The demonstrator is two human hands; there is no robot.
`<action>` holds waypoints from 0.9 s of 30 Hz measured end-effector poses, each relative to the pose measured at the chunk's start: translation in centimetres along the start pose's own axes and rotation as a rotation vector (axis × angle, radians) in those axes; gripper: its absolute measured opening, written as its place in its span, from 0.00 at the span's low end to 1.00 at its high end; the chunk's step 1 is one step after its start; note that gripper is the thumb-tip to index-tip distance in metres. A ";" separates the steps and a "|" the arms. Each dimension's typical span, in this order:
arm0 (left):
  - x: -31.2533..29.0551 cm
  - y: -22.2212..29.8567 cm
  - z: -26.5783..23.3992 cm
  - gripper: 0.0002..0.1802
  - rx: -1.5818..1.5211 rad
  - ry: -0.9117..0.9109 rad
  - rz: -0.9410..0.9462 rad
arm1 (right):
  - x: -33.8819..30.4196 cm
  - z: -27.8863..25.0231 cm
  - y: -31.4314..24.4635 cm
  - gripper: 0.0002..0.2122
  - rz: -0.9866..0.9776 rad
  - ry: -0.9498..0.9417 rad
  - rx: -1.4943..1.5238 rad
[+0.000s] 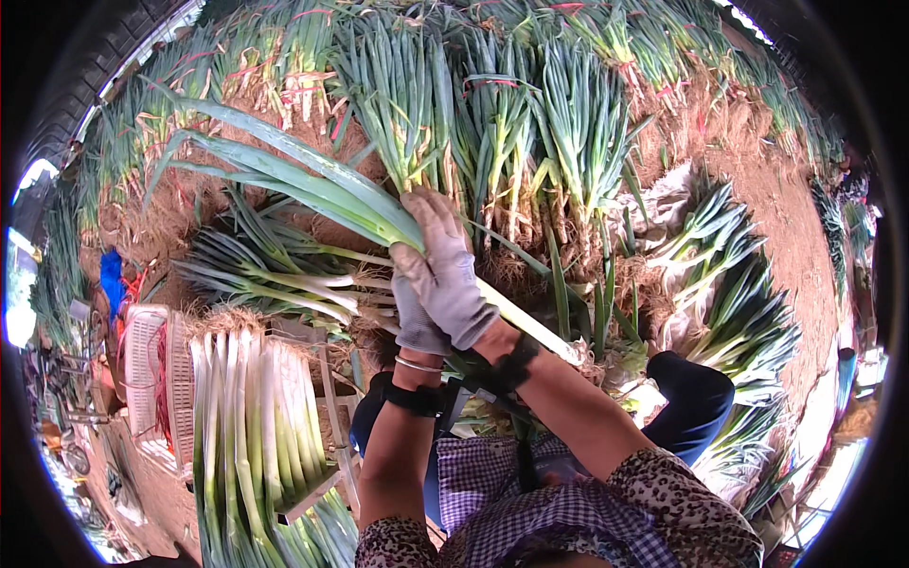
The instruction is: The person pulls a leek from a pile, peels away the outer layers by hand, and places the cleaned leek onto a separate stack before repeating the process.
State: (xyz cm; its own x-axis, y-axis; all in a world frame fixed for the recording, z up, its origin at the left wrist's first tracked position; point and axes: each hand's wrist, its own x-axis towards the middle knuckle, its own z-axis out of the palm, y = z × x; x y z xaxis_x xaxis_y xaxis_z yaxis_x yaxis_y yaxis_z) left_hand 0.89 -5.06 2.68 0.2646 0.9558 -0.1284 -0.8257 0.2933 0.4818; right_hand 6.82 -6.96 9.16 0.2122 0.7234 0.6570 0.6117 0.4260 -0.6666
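A single long leek lies slantwise across the middle, its green leaves fanning to the upper left and its white shank running to the rooted end at lower right. My right hand, in a soiled grey glove, is closed round it where green turns to white. My left hand, gloved alike, is pressed close beneath the right one against the same leek. Its fingers are partly hidden by the right hand. Loose leeks lie just left of my hands, with roots toward me.
Trimmed leeks are stacked on a metal frame at lower left, near a pale plastic crate. Tied leek bundles stand in rows ahead. More leeks lie at right on bare soil. My bent knee is at right.
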 end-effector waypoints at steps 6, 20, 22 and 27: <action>0.3 4.9 1.3 0.15 0.192 0.120 0.074 | -12.3 -11.3 9.6 0.28 0.905 -0.323 0.365; 1.5 2.3 2.6 0.20 0.263 0.246 0.005 | -11.1 -16.9 3.7 0.37 0.865 -0.892 0.920; 2.4 0.7 0.3 0.21 0.158 0.224 -0.046 | -10.8 -16.6 2.1 0.35 0.922 -0.801 0.984; 3.7 2.8 -2.2 0.13 0.188 0.411 -0.067 | -13.9 -19.1 0.6 0.32 0.893 -0.580 0.771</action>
State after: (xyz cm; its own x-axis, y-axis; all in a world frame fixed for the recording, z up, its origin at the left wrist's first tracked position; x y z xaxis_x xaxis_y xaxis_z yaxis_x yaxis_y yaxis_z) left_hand -1.53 -0.64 1.68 0.0629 0.8752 -0.4797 -0.6991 0.3817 0.6047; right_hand 18.72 -27.15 6.36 -0.1597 0.9603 -0.2288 -0.1986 -0.2583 -0.9454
